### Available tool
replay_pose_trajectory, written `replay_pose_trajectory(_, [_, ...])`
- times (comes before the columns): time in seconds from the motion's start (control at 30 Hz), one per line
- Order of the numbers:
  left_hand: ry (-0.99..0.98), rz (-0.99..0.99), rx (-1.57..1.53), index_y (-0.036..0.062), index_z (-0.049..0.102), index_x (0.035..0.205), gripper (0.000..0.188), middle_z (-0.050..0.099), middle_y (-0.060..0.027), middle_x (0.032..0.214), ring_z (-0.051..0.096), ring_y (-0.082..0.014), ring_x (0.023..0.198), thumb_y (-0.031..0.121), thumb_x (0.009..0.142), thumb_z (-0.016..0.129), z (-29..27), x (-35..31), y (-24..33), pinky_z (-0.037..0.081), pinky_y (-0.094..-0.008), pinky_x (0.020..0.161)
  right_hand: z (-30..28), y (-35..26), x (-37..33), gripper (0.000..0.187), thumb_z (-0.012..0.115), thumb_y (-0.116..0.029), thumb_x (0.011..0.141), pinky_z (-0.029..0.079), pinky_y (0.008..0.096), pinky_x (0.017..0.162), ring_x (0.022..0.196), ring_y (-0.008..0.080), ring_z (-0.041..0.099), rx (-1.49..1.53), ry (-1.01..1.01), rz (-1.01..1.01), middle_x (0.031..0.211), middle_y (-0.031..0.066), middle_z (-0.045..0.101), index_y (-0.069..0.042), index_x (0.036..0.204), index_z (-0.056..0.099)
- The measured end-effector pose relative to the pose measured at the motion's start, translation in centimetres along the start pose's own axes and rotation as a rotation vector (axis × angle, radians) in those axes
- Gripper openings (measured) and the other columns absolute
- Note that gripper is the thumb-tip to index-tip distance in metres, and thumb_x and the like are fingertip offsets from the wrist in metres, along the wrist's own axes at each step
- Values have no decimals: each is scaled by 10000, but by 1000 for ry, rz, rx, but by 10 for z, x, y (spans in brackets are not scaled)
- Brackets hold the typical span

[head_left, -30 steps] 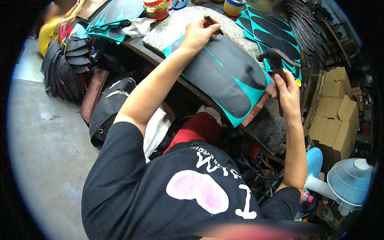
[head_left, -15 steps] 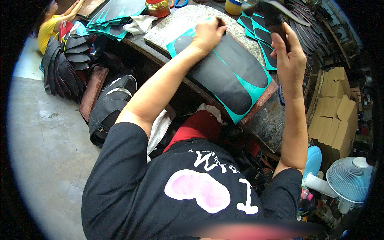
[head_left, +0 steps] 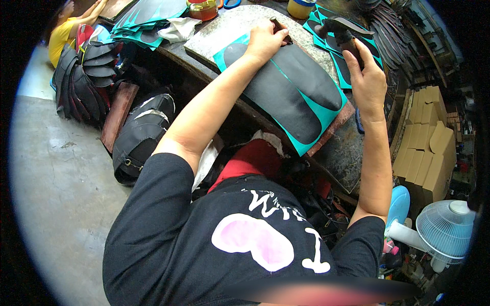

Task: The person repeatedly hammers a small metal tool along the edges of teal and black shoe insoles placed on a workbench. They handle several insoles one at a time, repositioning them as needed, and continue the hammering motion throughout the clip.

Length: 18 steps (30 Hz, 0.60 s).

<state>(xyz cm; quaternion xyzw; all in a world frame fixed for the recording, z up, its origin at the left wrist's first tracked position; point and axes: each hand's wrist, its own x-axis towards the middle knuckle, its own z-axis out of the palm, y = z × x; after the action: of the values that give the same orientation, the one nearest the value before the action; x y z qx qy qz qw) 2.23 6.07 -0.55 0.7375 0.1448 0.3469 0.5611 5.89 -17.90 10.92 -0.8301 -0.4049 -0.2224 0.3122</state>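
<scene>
My left hand (head_left: 266,42) is closed on a short dark punch (head_left: 278,24), whose lower end meets the sheet beneath it. That sheet (head_left: 317,122) is teal, with black insole-shaped pieces (head_left: 303,120) on it, and it lies over a pale stone slab (head_left: 217,31). In my right hand (head_left: 368,81) is a hammer (head_left: 345,35), gripped by its dark handle. The hammer's head is raised to the right of the punch, apart from it. Fingers partly hide the punch.
More teal-and-black sheets (head_left: 145,20) lie at the back left, near a white cloth (head_left: 178,29). Jars (head_left: 202,9) stand at the back. Cardboard boxes (head_left: 423,143) and a fan (head_left: 446,229) are at right. A person in yellow (head_left: 62,33) sits far left.
The hammer and my right hand have shifted slightly; the hammer head is lower and less blurred. More of the punch shows in my left hand, which stays at nearly the same place.
</scene>
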Motion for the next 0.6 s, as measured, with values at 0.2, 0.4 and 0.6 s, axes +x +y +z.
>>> replay_pose_trajectory(0.2, [-39, 367, 340, 37, 665, 878, 152, 681, -165, 777, 688, -299, 731, 184, 841, 675, 1, -7, 12, 541, -381, 679, -16, -21, 7, 366, 675, -230, 923, 513, 250, 601, 674, 85, 625, 215, 149, -89, 897, 70, 703, -57, 1241, 624])
replay_pose_trajectory(0.4, [-55, 553, 578, 53, 570, 954, 179, 650, -189, 754, 660, -367, 742, 180, 854, 646, 12, -14, 19, 528, -450, 679, 10, -11, -11, 350, 710, -269, 873, 559, 332, 716, 850, 282, 714, 7, 156, -211, 1004, 140, 710, -91, 1168, 649])
replay_pose_trajectory(0.6, [-12, 61, 108, 37, 677, 883, 142, 692, -167, 809, 692, -312, 751, 166, 825, 669, 2, -6, 12, 545, -384, 723, -6, 5, -5, 365, 694, -285, 896, 553, 315, 707, 834, 260, 720, 133, 140, -82, 972, 154, 717, -62, 1181, 650])
